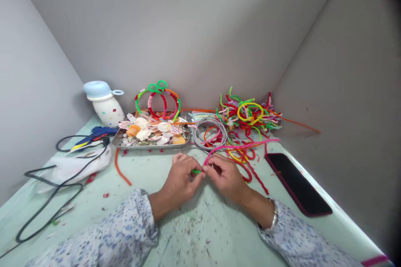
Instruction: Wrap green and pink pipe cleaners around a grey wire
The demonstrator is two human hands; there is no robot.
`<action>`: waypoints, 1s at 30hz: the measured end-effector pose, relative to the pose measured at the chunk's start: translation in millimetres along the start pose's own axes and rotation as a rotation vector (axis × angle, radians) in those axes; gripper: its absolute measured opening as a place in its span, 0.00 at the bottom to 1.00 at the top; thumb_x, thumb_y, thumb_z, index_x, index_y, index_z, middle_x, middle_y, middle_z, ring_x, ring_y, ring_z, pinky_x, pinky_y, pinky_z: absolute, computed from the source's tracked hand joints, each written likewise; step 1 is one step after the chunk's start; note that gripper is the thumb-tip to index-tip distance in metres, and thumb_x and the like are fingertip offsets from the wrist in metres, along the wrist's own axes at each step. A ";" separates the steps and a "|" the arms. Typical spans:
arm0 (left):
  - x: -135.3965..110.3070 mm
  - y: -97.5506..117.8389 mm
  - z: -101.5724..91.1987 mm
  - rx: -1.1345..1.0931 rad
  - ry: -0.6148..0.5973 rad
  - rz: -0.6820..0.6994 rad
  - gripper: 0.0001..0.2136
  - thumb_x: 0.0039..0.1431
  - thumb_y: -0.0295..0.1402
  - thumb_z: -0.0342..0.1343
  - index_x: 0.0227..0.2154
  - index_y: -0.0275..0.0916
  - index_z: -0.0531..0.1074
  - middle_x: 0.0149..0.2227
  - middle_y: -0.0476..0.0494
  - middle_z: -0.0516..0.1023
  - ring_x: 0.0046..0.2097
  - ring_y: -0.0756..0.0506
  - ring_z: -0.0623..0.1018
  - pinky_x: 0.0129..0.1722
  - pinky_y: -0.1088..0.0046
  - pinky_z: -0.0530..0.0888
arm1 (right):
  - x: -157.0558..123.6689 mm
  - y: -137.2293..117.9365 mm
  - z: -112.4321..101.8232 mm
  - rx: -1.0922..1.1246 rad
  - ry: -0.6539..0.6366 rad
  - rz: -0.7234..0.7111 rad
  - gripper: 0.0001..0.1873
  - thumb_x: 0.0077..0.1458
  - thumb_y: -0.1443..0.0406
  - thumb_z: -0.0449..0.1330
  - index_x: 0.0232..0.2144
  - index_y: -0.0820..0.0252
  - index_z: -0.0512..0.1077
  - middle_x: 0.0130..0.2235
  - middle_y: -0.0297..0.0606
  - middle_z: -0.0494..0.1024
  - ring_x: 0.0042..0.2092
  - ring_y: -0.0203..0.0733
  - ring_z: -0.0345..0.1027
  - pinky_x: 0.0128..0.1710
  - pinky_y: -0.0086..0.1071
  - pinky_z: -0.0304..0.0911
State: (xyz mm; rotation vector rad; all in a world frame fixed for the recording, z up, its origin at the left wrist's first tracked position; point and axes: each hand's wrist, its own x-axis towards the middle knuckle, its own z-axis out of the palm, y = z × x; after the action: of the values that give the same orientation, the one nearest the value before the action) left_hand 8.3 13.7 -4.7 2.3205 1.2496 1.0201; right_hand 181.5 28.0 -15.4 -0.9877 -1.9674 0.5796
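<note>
My left hand (183,179) is closed in a pinch on a green pipe cleaner (196,171), of which only a short bit shows between the fingers. Tip to tip with it, my right hand (226,175) pinches a pink pipe cleaner (216,149) that curves up and away to the right. Where the two pieces meet, the fingertips hide whether they are joined. Just beyond my hands lie a coil of grey wire (194,133) and loose red and yellow pipe cleaners (246,170).
A metal tray (150,147) of seashells stands behind, with pipe-cleaner rings (180,104) above it. A white bottle (108,110) and black cable (59,185) are left. A phone (299,185) lies right, near a heap of pipe cleaners (250,112). Grey walls (194,29) enclose the table.
</note>
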 end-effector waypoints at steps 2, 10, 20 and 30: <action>-0.4 0.3 0.9 0.004 0.005 0.006 0.06 0.56 0.29 0.54 0.24 0.38 0.68 0.25 0.50 0.70 0.33 0.47 0.68 0.42 0.65 0.61 | 0.1 0.7 -0.3 0.005 -0.002 0.001 0.06 0.57 0.69 0.57 0.27 0.59 0.68 0.28 0.32 0.68 0.31 0.36 0.62 0.31 0.30 0.56; -0.2 1.0 3.1 0.024 0.008 -0.004 0.07 0.56 0.29 0.54 0.24 0.38 0.66 0.24 0.51 0.68 0.33 0.47 0.68 0.42 0.65 0.61 | 0.3 2.4 -0.8 0.022 -0.002 -0.022 0.06 0.58 0.67 0.56 0.28 0.59 0.70 0.29 0.34 0.70 0.33 0.38 0.64 0.33 0.31 0.57; -2.2 4.1 3.7 -0.003 0.035 -0.017 0.06 0.58 0.30 0.52 0.25 0.38 0.66 0.26 0.50 0.68 0.33 0.47 0.67 0.39 0.66 0.61 | 1.7 3.0 -2.6 -0.055 0.060 -0.113 0.04 0.56 0.67 0.59 0.28 0.58 0.70 0.31 0.36 0.73 0.37 0.42 0.65 0.39 0.36 0.58; -2.2 2.9 5.6 -0.013 0.016 0.005 0.08 0.57 0.30 0.53 0.24 0.38 0.63 0.26 0.50 0.67 0.33 0.47 0.66 0.38 0.67 0.61 | 4.2 7.0 -2.8 0.073 -0.055 -0.015 0.11 0.58 0.68 0.56 0.22 0.59 0.68 0.26 0.32 0.68 0.34 0.38 0.61 0.36 0.33 0.55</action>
State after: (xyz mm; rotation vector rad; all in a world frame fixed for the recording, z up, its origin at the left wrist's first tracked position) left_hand 13.3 10.6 -7.9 2.3112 1.2399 1.0468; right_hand 185.4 35.7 -16.7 -0.9195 -1.9855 0.6716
